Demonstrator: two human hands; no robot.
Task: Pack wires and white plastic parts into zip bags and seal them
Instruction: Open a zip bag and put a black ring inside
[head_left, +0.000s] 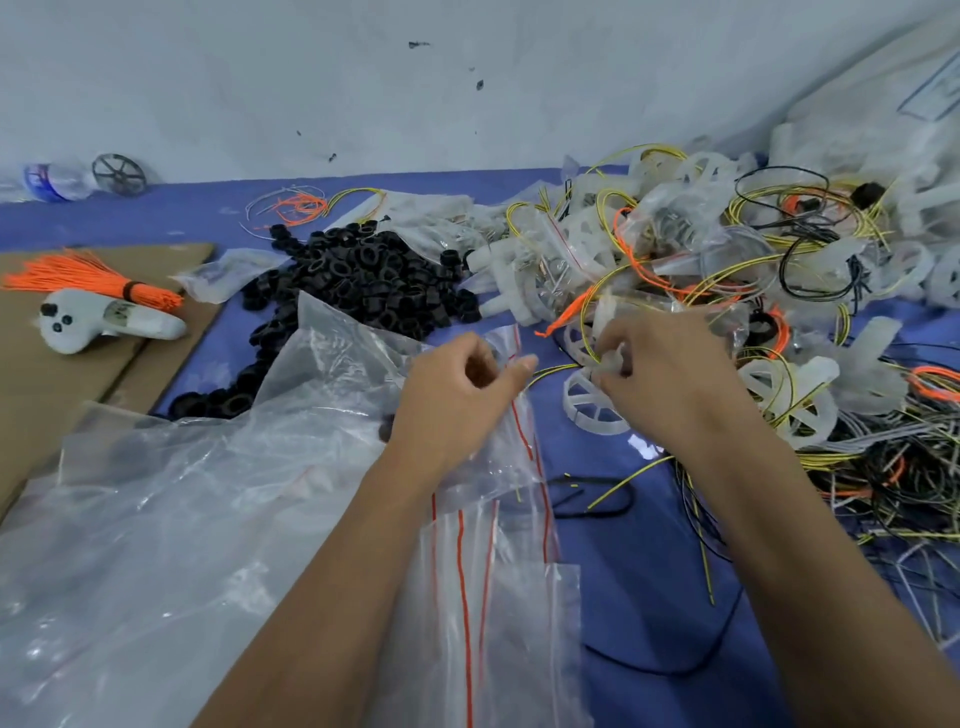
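My left hand (457, 395) pinches the open top of a clear zip bag (511, 436) with a red seal line, held over a stack of empty zip bags (483, 597). My right hand (670, 374) grips a white plastic part (605, 332) together with a yellow wire (587, 322) and an orange wire (571, 309), just right of the bag's mouth. A white spoked wheel part (589, 405) lies under my right hand. A heap of white plastic parts, filled bags and tangled wires (753, 270) covers the right side of the blue table (639, 561).
A pile of black rings (358, 275) lies at centre left, behind a large crumpled clear plastic sheet (171, 509). An orange wire bundle (88, 278) and a white controller (104, 322) rest on cardboard (31, 395) at left. A bottle (52, 179) stands by the wall.
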